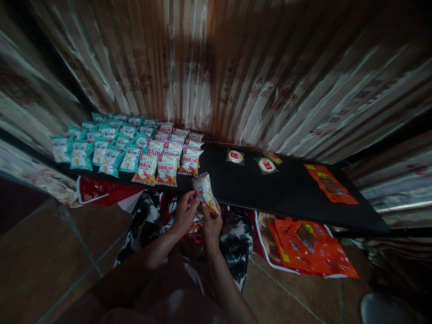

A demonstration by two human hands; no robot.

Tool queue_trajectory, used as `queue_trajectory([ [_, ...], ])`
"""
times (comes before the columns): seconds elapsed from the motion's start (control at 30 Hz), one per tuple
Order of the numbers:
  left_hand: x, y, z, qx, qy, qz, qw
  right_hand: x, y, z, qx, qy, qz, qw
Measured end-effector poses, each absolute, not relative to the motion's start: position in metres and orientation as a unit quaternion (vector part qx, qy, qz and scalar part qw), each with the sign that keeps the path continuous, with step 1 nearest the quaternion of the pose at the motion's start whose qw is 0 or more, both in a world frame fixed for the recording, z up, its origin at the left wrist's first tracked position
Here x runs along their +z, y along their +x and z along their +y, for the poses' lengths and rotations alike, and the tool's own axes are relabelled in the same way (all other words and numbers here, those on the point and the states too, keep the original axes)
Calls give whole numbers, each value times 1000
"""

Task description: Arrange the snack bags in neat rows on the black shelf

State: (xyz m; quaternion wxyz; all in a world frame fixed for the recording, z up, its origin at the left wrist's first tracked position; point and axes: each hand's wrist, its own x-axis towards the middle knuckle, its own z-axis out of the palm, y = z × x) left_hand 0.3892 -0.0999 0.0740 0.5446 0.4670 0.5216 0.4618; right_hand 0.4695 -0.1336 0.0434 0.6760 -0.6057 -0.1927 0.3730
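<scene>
Both of my hands hold one small snack packet (204,191), white with red print, just in front of the black shelf (290,193). My left hand (184,215) pinches its lower left edge. My right hand (212,221) grips its lower right side. On the shelf to the left lie rows of like red-and-white packets (167,169) and, further left, teal packets (101,150). A bag with more packets (192,227) sits under my hands, between my knees.
Three small round wrapped snacks (266,165) and an orange packet (330,184) lie on the shelf's right part. More orange packets (310,247) sit on the floor at the right. A red basket (97,190) stands under the shelf's left end. Striped curtain behind.
</scene>
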Motion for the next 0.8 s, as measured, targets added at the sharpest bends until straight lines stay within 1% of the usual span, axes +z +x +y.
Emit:
queue_trajectory([
  [0.1, 78, 388, -99, 464, 413, 500, 603, 39, 472, -136, 322, -629, -282, 649],
  [0.27, 74, 389, -95, 484, 339, 474, 653, 29, 477, -142, 128, -670, -483, 549],
  [0.4, 72, 389, -91, 481, 280, 434, 708, 26, 474, -147, 43, -662, -570, 484],
  [0.5, 72, 388, -88, 495, 265, 411, 718, 27, 471, -151, 12, -642, -610, 465],
  [0.8, 74, 388, -88, 478, 220, 418, 740, 31, 465, -159, 0, -620, -646, 445],
])
